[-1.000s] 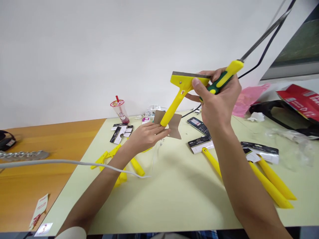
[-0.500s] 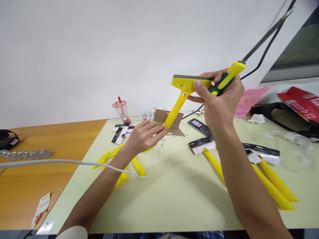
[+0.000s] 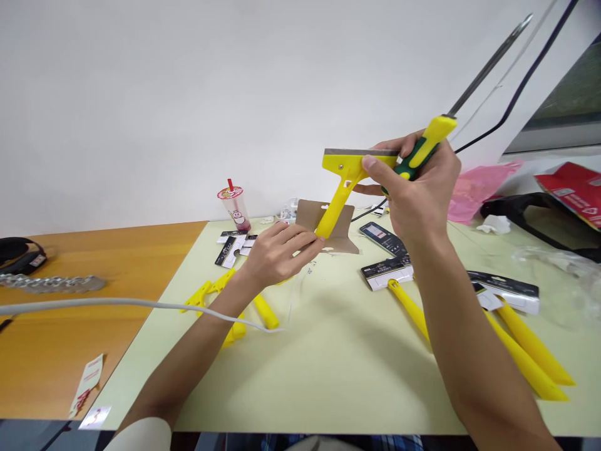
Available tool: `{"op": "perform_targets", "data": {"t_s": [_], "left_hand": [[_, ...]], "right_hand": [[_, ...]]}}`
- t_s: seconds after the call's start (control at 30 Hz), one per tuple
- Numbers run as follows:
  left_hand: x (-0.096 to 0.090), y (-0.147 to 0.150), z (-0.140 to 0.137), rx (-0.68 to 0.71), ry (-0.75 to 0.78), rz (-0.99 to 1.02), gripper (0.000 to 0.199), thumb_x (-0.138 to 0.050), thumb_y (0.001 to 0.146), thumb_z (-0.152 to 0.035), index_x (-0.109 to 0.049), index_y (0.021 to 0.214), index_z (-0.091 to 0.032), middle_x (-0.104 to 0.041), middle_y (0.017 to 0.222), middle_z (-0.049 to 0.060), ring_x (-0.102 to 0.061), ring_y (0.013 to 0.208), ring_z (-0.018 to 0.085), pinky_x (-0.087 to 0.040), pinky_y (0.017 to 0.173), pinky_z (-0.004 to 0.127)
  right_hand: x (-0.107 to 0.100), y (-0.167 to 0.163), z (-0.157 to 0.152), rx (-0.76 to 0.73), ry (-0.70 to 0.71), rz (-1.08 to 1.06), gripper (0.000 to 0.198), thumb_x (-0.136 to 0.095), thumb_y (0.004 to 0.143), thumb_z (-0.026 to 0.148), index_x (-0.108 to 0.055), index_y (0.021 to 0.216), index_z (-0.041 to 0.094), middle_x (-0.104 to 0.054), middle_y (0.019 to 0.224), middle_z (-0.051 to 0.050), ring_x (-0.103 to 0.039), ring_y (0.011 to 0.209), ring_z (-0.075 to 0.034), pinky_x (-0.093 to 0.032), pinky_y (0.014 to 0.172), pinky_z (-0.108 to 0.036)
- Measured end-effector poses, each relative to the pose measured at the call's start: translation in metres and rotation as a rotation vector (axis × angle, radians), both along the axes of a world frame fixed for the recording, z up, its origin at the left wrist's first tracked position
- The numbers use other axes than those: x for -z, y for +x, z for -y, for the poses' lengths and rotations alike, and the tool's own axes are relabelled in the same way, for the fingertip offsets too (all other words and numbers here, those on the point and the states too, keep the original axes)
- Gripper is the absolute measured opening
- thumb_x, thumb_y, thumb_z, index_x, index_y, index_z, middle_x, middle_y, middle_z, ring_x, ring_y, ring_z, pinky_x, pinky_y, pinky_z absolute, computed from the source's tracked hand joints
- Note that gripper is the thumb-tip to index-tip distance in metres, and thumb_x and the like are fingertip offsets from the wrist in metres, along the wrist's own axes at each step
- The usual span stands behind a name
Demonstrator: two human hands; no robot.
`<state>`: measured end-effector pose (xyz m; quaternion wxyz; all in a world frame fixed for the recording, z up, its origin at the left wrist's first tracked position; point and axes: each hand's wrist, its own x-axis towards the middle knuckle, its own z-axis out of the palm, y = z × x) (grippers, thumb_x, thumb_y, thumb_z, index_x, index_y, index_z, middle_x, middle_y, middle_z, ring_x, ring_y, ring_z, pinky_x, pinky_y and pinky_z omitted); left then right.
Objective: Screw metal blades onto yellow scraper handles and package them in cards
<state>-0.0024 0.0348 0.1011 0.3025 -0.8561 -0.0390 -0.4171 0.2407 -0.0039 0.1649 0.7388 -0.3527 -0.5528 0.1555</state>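
Observation:
Both hands hold a yellow scraper up above the table, its metal blade edge facing upward. My left hand is closed with its fingertips on the lower end of the handle. Around the right end of the scraper's head my right hand is closed, the thumb pressed on its face. That same hand also grips a screwdriver with a yellow and green handle, its shaft slanting up to the right. A small screw shows on the left part of the scraper's head.
Several yellow scraper parts lie by my left forearm. Packaged scrapers are at the right. Behind my hands stand an opened cardboard piece and a drink cup; a phone lies nearby. A white cable crosses at the left.
The view has shifted slightly, so the table items sit a little farther right. The screwdriver's shaft tip has moved left. Both hands keep their hold on the scraper.

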Motion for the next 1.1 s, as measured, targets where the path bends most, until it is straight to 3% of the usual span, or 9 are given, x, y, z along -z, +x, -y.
{"op": "perform_targets", "data": {"t_s": [0.17, 0.53, 0.77, 1.1], "left_hand": [[0.0018, -0.0021, -0.0006, 0.004, -0.049, 0.000, 0.025, -0.070, 0.100, -0.012, -0.072, 0.120, -0.028, -0.083, 0.102, 0.004, -0.077, 0.089, 0.021, -0.056, 0.075, 0.038], [-0.0037, -0.0027, 0.0033, 0.015, -0.032, 0.021, 0.025, -0.069, 0.099, -0.010, -0.070, 0.119, -0.026, -0.083, 0.101, 0.004, -0.077, 0.087, 0.021, -0.056, 0.073, 0.037], [-0.0030, -0.0042, 0.0026, -0.003, -0.038, 0.040, 0.024, -0.068, 0.100, -0.013, -0.071, 0.120, -0.027, -0.083, 0.099, 0.004, -0.077, 0.087, 0.022, -0.055, 0.072, 0.038], [-0.0005, -0.0052, 0.0010, -0.016, -0.063, 0.120, 0.028, -0.068, 0.102, -0.016, -0.069, 0.126, -0.029, -0.082, 0.098, 0.003, -0.078, 0.086, 0.021, -0.053, 0.069, 0.038]], "right_hand": [[-0.0009, -0.0021, -0.0003, 0.017, -0.045, 0.045, 0.042, -0.090, 0.079, 0.044, -0.056, 0.099, 0.032, -0.074, 0.111, -0.003, -0.076, 0.106, -0.031, -0.071, 0.073, -0.051], [-0.0003, 0.0019, -0.0009, -0.007, -0.092, 0.126, 0.038, -0.091, 0.074, 0.030, -0.057, 0.091, 0.029, -0.077, 0.094, -0.002, -0.075, 0.097, -0.030, -0.068, 0.082, -0.053], [-0.0064, -0.0010, 0.0055, 0.011, -0.158, 0.256, 0.042, -0.092, 0.075, 0.034, -0.051, 0.081, 0.029, -0.079, 0.087, 0.000, -0.074, 0.087, -0.028, -0.064, 0.080, -0.050], [-0.0035, -0.0003, 0.0041, -0.118, -0.311, 0.296, 0.045, -0.097, 0.072, 0.032, -0.052, 0.077, 0.027, -0.081, 0.090, -0.005, -0.079, 0.098, -0.034, -0.063, 0.084, -0.053]]}}
